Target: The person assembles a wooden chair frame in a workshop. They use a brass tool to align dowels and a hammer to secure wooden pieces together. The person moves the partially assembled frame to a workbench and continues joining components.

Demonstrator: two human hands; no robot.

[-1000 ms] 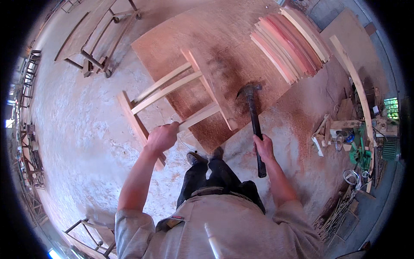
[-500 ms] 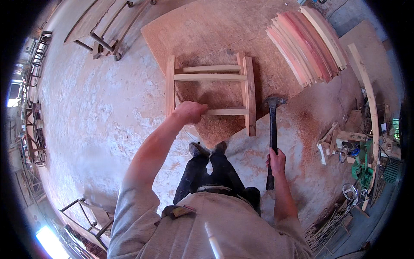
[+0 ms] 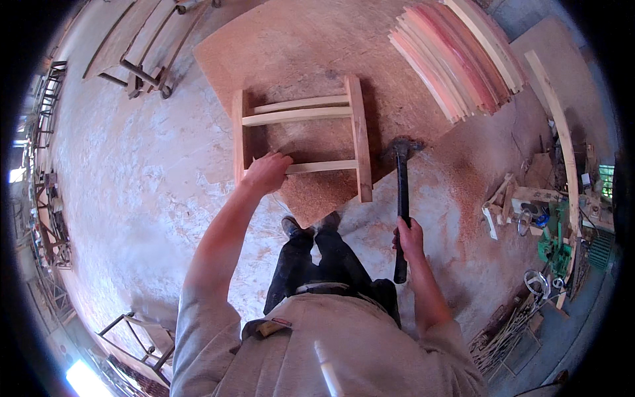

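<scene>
A small wooden frame [image 3: 360, 142] of pale timber, with two side posts joined by several crosspieces, is in front of me above a brown sheet. My left hand [image 3: 268, 173] is closed on its nearest crosspiece, close to the left post; the fingertips are partly hidden. My right hand [image 3: 409, 239] grips a hammer [image 3: 402, 178] by the lower part of its black handle. The hammer's dark metal head points away from me, to the right of the frame and apart from it.
A stack of curved wooden strips [image 3: 456, 59] lies at the far right of the brown sheet [image 3: 284, 46]. A long curved board [image 3: 555, 119] and a green machine [image 3: 555, 251] stand right. A wheeled rack [image 3: 142, 69] is far left, and a metal-framed stand [image 3: 135, 341] near left.
The frame's right side showed two offset uprights and now shows one. Frame, hands and hammer all sit a little farther left in view, as does the background. Both grips are unchanged.
</scene>
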